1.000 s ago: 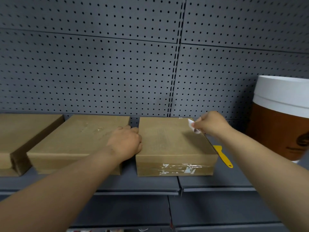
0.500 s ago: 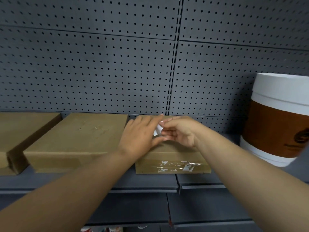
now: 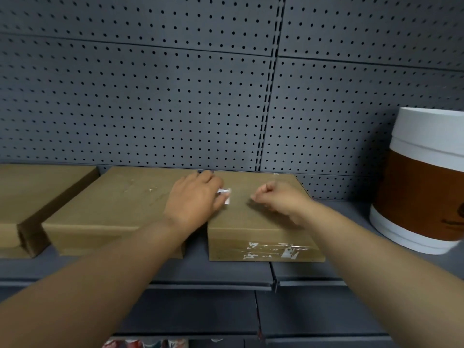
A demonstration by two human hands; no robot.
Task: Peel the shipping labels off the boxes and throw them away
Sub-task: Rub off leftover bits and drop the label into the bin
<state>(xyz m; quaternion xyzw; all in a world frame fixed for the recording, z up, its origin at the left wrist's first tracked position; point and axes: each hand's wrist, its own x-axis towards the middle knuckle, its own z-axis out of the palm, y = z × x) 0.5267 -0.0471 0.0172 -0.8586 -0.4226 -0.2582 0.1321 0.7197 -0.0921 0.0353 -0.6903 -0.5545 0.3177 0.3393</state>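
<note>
Three flat brown cardboard boxes lie side by side on a grey shelf. My left hand [image 3: 194, 200] hovers over the seam between the middle box [image 3: 110, 209] and the right box [image 3: 258, 222], pinching a small crumpled white label scrap [image 3: 225, 194] in its fingertips. My right hand [image 3: 278, 199] hangs over the top of the right box, fingers curled loosely with nothing in them. The right box's front face carries clear tape with torn white label remains [image 3: 273, 251]. The left box [image 3: 32, 192] is partly out of frame.
A large white and brown round tub [image 3: 424, 187] stands at the right end of the shelf [image 3: 226, 272]. Grey pegboard [image 3: 175, 96] forms the back wall. Colourful items [image 3: 145, 344] peek from the shelf below.
The white scrap has passed from my right hand to my left. My right hand has drawn back to the right, away from my left hand, which stays near the boxes' seam.
</note>
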